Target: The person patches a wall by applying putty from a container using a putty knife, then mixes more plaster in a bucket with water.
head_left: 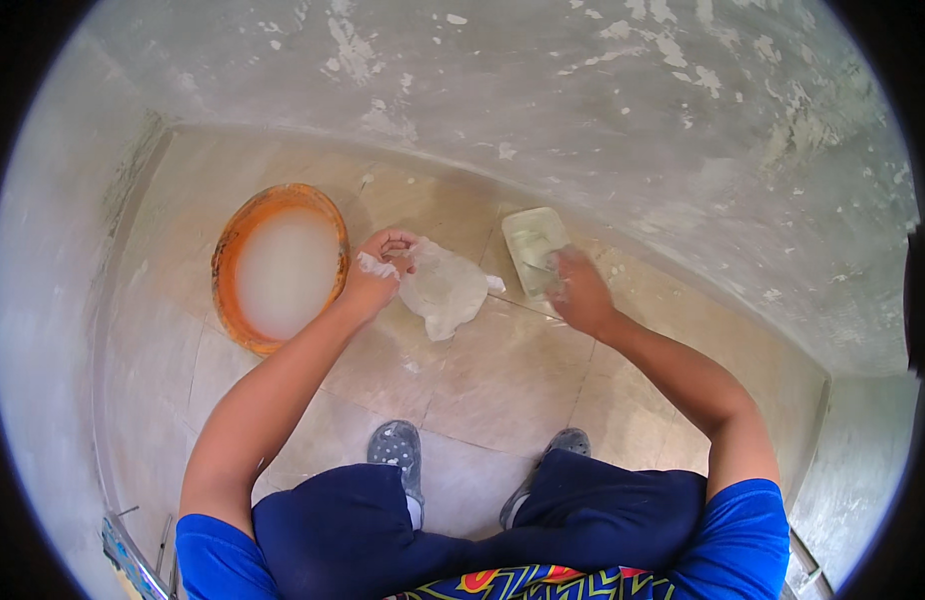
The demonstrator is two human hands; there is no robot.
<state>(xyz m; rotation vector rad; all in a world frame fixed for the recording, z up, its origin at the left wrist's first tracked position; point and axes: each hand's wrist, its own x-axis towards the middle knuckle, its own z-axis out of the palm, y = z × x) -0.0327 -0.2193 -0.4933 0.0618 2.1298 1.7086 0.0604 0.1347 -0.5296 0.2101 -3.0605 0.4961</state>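
My left hand (381,268) is closed, with its fingers curled at the upper left edge of a limp, whitish, see-through plastic bag (448,292) above the tiled floor. White paste is smeared on that hand near the wrist. Off to the right, my right hand (581,292) is at the near right side of a pale rectangular tray (510,240). Its fingers are blurred and partly over the tray, so whether they hold anything does not show. Pale material lies in the tray.
An orange, stained bucket (225,270) of cloudy whitish liquid stands left of my left hand. A grey wall (433,90) with white patches rises ahead, and another wall (53,300) closes the left side. My grey clogs (396,445) rest on the floor tiles.
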